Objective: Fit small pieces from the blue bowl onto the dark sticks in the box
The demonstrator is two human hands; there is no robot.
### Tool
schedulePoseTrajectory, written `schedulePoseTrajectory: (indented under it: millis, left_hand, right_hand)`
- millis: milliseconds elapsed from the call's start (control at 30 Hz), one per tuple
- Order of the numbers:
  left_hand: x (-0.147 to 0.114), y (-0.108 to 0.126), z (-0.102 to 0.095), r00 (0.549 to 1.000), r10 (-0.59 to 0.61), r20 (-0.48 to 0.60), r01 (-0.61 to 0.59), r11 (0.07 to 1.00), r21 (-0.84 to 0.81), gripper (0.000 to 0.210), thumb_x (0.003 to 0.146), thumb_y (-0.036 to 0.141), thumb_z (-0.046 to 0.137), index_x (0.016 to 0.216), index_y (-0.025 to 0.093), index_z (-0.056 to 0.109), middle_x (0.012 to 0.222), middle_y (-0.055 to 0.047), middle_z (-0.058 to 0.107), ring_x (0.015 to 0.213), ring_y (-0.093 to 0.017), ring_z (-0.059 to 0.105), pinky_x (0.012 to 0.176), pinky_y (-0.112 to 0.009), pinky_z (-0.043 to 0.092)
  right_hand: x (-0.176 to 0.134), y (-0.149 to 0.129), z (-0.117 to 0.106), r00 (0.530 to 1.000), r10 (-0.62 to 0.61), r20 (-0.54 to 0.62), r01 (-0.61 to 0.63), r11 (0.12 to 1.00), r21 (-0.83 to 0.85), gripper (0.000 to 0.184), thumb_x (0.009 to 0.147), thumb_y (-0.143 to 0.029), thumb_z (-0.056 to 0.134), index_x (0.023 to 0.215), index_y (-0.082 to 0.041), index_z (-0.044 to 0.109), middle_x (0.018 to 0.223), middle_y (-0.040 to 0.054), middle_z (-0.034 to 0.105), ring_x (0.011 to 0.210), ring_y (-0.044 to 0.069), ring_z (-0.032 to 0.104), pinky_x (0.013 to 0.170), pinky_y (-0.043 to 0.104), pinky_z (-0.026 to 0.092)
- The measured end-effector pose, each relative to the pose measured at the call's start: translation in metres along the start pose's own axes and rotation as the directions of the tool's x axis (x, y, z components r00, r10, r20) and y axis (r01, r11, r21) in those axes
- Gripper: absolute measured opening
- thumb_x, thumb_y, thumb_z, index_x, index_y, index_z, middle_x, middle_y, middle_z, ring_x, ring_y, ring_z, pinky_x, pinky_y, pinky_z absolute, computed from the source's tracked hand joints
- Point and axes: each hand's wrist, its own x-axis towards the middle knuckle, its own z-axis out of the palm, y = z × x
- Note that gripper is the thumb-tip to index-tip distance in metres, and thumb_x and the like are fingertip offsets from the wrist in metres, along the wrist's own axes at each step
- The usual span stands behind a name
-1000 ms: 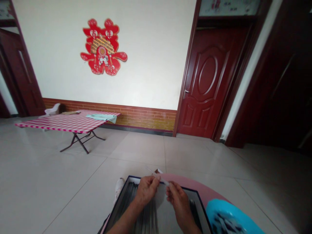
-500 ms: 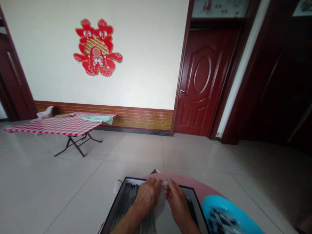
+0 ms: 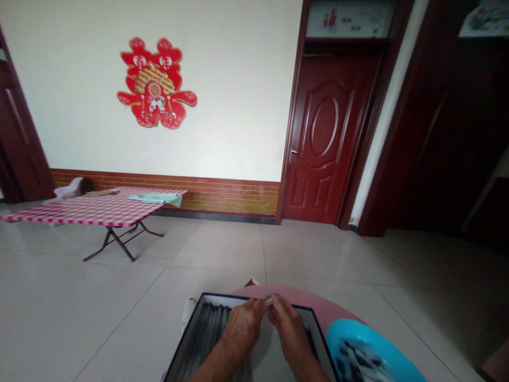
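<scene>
From afar, I have my left hand [image 3: 243, 324] and right hand [image 3: 289, 324] — each grip pinched on a small whitish piece [image 3: 269, 302] — above a dark-rimmed tray [image 3: 213, 299] of thin grey rods [image 3: 210, 330], beside a blue basin [image 3: 345, 326].

The blue tub [image 3: 387, 340] looks like smooth, shiny plastic. The floor [image 3: 222, 246] is shiny tile. The long strips [image 3: 209, 329] look smooth and a bit shiny.
</scene>
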Motion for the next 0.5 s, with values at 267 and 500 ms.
schedulePoseTrajectory:
  millis: [267,500]
  left_hand:
    - [0.01,-0.002,-0.008,0.803,-0.24,0.546,0.594,0.242,-0.767,0.043,0.073,0.058,0.053,0.078,0.015,0.061,0.049,0.005,0.049,0.032,-0.006,0.035,0.032,-0.018,0.021]
    - [0.008,-0.001,0.003,0.931,-0.247,0.27,0.365,0.572,-0.735,0.038,0.081,0.048,0.046,0.073,0.015,0.062,0.05,0.003,0.051,0.036,-0.008,0.041,0.037,-0.019,0.03]
  right_hand:
    - [0.0,-0.018,-0.003,0.974,-0.081,0.21,0.101,0.991,-0.087,0.032,0.073,-0.047,0.061,0.081,-0.018,0.068,0.081,0.0037,0.067,0.077,0.018,0.06,0.072,0.03,0.046]
    - [-0.002,-0.013,0.006,0.987,0.049,0.151,-0.072,0.986,0.149,0.038,0.062,-0.047,0.071,0.088,-0.019,0.067,0.088,0.0065,0.069,0.086,0.022,0.062,0.077,0.034,0.047]
